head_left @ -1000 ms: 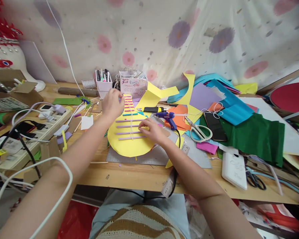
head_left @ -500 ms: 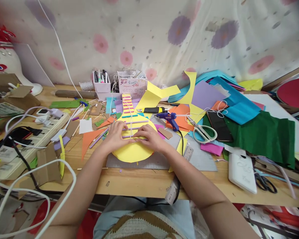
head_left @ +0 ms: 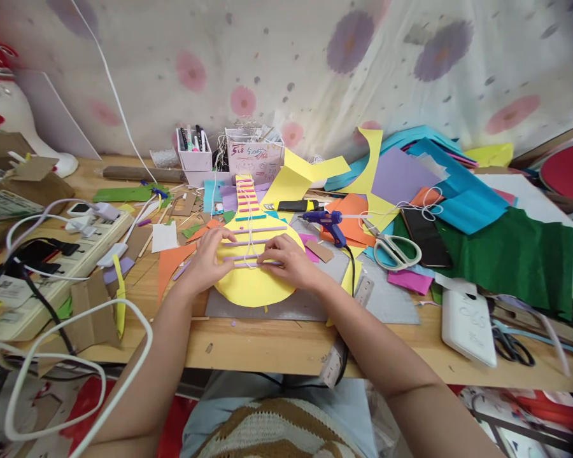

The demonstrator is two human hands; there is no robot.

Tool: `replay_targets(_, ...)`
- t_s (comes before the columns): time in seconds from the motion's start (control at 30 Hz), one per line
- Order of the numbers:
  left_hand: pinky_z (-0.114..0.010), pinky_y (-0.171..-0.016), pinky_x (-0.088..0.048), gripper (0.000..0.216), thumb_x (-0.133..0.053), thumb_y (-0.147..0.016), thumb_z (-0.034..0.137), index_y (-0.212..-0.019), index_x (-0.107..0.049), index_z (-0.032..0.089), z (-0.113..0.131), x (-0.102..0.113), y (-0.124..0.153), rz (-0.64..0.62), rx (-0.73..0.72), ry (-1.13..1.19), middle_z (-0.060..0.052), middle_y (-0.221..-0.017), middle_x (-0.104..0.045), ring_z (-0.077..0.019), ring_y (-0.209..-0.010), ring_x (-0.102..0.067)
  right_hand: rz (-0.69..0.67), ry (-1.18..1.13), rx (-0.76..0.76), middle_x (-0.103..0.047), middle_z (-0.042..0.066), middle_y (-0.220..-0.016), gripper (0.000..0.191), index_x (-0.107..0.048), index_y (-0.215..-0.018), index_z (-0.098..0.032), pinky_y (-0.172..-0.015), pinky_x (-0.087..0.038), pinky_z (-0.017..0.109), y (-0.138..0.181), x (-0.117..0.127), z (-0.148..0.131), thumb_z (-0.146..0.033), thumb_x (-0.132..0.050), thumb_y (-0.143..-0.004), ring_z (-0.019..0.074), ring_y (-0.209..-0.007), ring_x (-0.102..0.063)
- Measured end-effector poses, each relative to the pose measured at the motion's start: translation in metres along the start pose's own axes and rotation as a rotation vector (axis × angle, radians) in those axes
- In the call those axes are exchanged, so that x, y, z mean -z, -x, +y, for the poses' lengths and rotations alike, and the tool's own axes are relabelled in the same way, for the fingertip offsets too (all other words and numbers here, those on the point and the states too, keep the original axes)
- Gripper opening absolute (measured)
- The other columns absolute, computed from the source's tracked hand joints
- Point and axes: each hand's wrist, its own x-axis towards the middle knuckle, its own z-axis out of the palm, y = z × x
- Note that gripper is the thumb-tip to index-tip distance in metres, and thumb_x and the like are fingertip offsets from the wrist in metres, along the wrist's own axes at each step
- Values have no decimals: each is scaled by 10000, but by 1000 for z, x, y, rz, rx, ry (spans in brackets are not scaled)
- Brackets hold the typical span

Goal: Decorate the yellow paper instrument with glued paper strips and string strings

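Yellow paper cutout [head_left: 256, 289], round below, bears purple strips [head_left: 274, 228], white string [head_left: 251, 235]

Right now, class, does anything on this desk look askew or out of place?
Yes: the white string lies in loose, wavering lines across the yellow guitar-shaped cutout, looking uneven against the straighter purple strips. To the cutout's right, the blue glue gun rests on its side among paper scraps, an untidy spot for a tool.

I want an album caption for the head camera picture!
Left hand and right hand on a yellow guitar shape with purple strips and white string, beside a blue glue gun.
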Motion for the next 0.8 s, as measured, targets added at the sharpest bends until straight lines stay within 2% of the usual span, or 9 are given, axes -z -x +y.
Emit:
replay_targets(0.07,-387,-951,-335,148,-524,-753,212,-898,-498,205,-2,1,0,44,39,-15,-39,-991,-554,-213,-1038,-486,5,-3,-14,-584,67,-952,139,-693,-905,-210,-843,-401,346,-1,3,-1,-268,-587,-837,186,-919,-501)
replay_targets(0.17,-398,-931,-335,125,-578,-769,321,-795,-543,204,-4,4,1,-9,38,-52,-21,-886,-568,-205,-947,-513,5,-19,-64,-591,61,-945,129,-682,-895,-203,-865,-392,347,-7,8,-3,-257,-579,-840,183,-926,-503)
replay_targets(0.27,-424,-972,-307,195,-632,-740,407,-776,-598,219,-7,9,3,-79,-16,-74,-23,-934,-563,-218,-1003,-496,-38,-19,-115,-600,51,-915,94,-673,-855,-199,-853,-389,331,-18,10,-6,-234,-591,-824,179,-914,-504)
replay_targets(0.33,-436,-1005,-296,223,-662,-709,428,-801,-616,230,-12,12,5,-80,-19,-57,-31,-1018,-541,-234,-1086,-465,-73,-13,-140,-609,43,-891,77,-667,-828,-195,-839,-386,316,-28,9,-8,-226,-600,-810,171,-892,-509)
replay_targets(0.43,-431,-1026,-324,294,-672,-691,436,-885,-592,230,-22,13,5,2,70,41,-47,-1107,-502,-241,-1175,-423,-83,-11,-225,-623,31,-839,75,-656,-799,-185,-781,-388,277,-42,8,-7,-212,-585,-801,151,-840,-525)
replay_targets(0.57,-402,-963,-426,437,-631,-724,446,-1067,-488,216,-34,7,3,202,353,265,-104,-1235,-459,-238,-1207,-437,-71,34,-481,-636,29,-752,226,-625,-716,-179,-582,-340,254,-55,4,-5,-359,-544,-825,137,-679,-526)
replay_targets(0.6,-400,-956,-435,507,-641,-715,446,-1127,-455,215,-35,5,3,197,406,321,-121,-1284,-436,-242,-1214,-441,-83,46,-516,-640,31,-740,275,-617,-696,-180,-556,-321,255,-57,3,-6,-410,-537,-824,136,-651,-523)
replay_targets(0.67,-410,-958,-435,695,-687,-674,443,-1252,-372,219,-33,2,3,100,462,404,-149,-1358,-389,-255,-1229,-443,-107,65,-542,-646,34,-718,326,-604,-663,-182,-537,-305,258,-61,-1,-10,-470,-545,-806,137,-624,-526)
replay_targets(0.8,-435,-942,-445,953,-744,-618,428,-1396,-224,247,-28,-1,5,-36,466,451,-170,-1403,-357,-283,-1245,-433,-127,104,-574,-658,36,-695,267,-596,-637,-190,-533,-314,266,-66,-10,-21,-426,-594,-761,156,-621,-550)
